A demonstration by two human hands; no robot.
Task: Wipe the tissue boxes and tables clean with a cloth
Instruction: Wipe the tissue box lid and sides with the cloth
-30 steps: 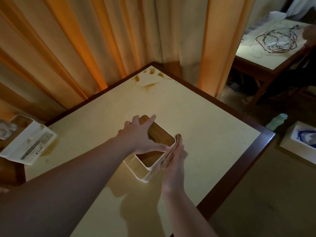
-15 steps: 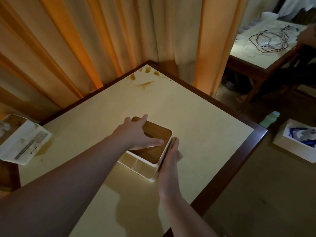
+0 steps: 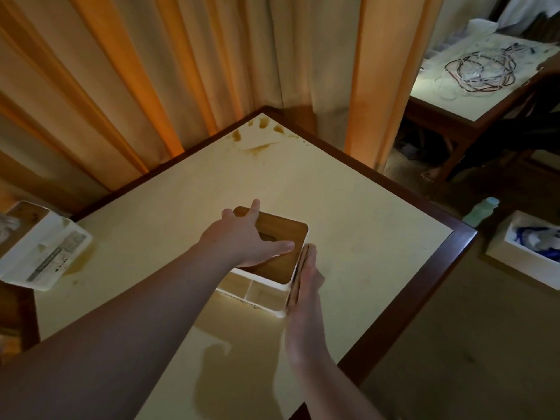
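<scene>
Left hand [image 3: 242, 241] fingers spread wide, pinning the box [image 3: 266, 268]; right hand [image 3: 306, 286] flat, pressing cloth [image 3: 298, 268] to its side — push too hard and the box skids

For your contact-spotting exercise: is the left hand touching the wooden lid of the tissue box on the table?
Touching. The head view shows the left hand lying flat, fingers spread, on the tissue box's wooden lid, no gap visible.

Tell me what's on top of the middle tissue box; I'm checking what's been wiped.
The left hand rests on the brown lid of the box. The lid slot is mostly hidden under it.
</scene>
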